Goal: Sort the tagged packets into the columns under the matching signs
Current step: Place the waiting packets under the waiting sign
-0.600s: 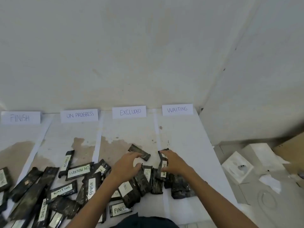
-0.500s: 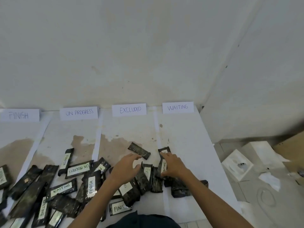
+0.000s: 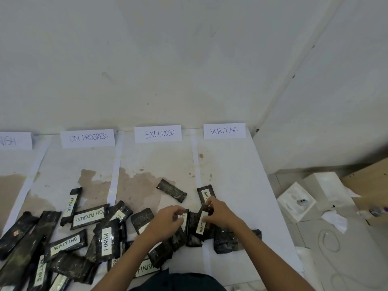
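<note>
Four paper signs stand at the back: FINISH (image 3: 14, 140), ON PROGRESS (image 3: 88, 138), EXCLUDED (image 3: 157, 133), WAITING (image 3: 224, 130). Dark tagged packets lie heaped across the near part of the white sheet (image 3: 241, 175). My right hand (image 3: 220, 213) pinches the top end of a packet tagged WAITING (image 3: 201, 224). Just behind it lies another WAITING packet (image 3: 205, 194) at the strip beside the WAITING column. My left hand (image 3: 168, 220) pinches the edge of a packet (image 3: 184, 222) whose tag I cannot read. An untagged-side packet (image 3: 171, 190) lies in the EXCLUDED column.
Packets tagged FINISH (image 3: 71, 203), ON PROGRESS (image 3: 89, 216) and WAITING (image 3: 65, 244) lie in the left heap. White strips (image 3: 114, 177) divide the columns. White boxes (image 3: 296, 201), crumpled paper (image 3: 333, 222) and a cable (image 3: 327, 240) sit on the floor to the right.
Both hands have drawn back toward me and closed their fingers on packets in the heap. The right hand has lifted the end of the WAITING packet.
</note>
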